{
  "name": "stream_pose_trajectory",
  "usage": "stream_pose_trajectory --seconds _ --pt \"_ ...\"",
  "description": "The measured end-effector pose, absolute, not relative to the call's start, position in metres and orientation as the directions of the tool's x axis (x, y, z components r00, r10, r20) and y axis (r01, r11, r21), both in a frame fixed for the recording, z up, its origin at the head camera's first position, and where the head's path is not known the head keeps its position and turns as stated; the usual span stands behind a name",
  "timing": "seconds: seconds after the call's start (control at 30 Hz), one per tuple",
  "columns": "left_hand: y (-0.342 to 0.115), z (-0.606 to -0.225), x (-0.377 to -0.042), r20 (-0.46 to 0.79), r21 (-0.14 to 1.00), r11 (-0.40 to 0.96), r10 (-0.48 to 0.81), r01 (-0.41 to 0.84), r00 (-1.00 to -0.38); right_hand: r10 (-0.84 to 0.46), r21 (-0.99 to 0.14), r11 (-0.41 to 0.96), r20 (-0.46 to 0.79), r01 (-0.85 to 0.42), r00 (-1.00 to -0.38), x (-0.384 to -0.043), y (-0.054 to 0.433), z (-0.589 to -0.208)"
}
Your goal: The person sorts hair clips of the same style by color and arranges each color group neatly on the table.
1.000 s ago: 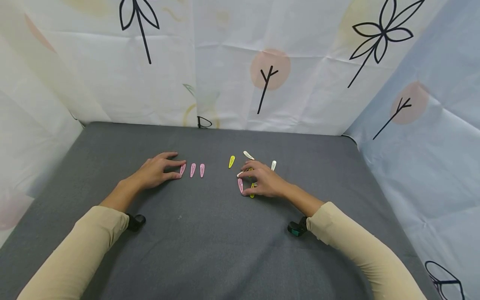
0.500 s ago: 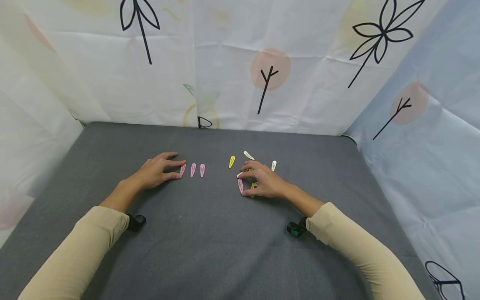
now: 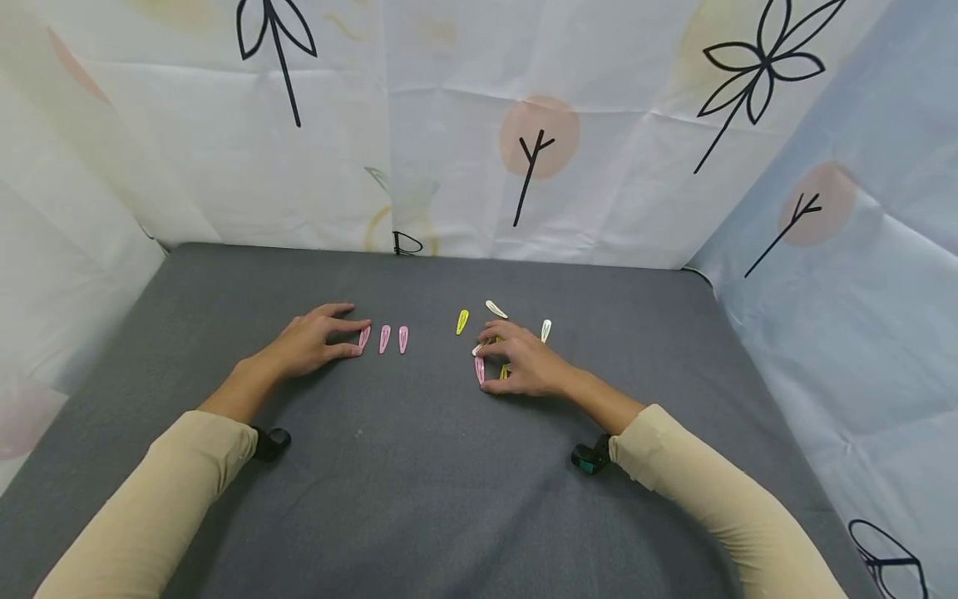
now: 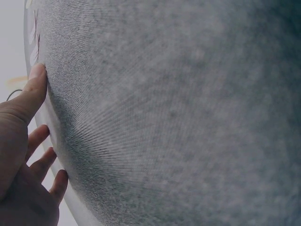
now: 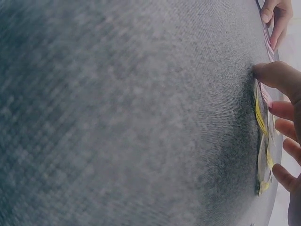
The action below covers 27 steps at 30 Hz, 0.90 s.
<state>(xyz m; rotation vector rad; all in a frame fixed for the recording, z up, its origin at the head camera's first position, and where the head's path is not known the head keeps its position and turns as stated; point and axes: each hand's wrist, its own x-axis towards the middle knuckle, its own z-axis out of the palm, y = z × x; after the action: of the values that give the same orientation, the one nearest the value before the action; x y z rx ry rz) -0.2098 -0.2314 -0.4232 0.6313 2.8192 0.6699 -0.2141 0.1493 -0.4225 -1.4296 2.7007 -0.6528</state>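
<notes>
In the head view, my left hand (image 3: 308,339) pinches a pink snap hair clip (image 3: 364,337) between thumb and index finger, at the clip's two ends, on the grey cloth. Two more pink hair clips (image 3: 385,339) lie just right of it. My right hand (image 3: 527,362) has thumb and index finger at the ends of another pink hair clip (image 3: 480,369). Beneath that palm, yellow hair clips (image 5: 259,115) and pale ones overlap in a small pile, partly hidden. The left wrist view shows my left thumb (image 4: 37,77) on the cloth near the pink clips.
A yellow hair clip (image 3: 462,322) and a white hair clip (image 3: 496,309) lie beyond my right hand, another white clip (image 3: 546,330) to its right. Grey cloth (image 3: 419,482) covers the table. Printed fabric walls (image 3: 449,125) stand at the back and sides.
My right thumb has shifted slightly and covers more of the yellow hair clip under it. The left hand and the pink hair clips stay in place.
</notes>
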Motion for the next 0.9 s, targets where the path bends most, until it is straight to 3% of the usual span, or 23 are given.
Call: stream_pose_trajectory --seconds 0.4,0.67,0.9 --pt "-0.232 -0.422 -0.209 -0.063 0.460 0.806 0.447 0.371 -0.892 -0.791 -0.332 0.476 0.243 -0.814 -0.562 -0.220 0.126 -0.418" --pt "-0.232 -0.423 -0.209 -0.057 0.456 0.806 0.449 0.377 -0.892 -0.765 -0.252 0.568 0.191 -0.784 -0.615 -0.225 0.099 -0.412" --pt "-0.233 -0.423 -0.209 -0.052 0.457 0.802 0.456 0.385 -0.889 -0.728 -0.260 0.622 0.153 -0.738 -0.668 -0.233 0.078 -0.417"
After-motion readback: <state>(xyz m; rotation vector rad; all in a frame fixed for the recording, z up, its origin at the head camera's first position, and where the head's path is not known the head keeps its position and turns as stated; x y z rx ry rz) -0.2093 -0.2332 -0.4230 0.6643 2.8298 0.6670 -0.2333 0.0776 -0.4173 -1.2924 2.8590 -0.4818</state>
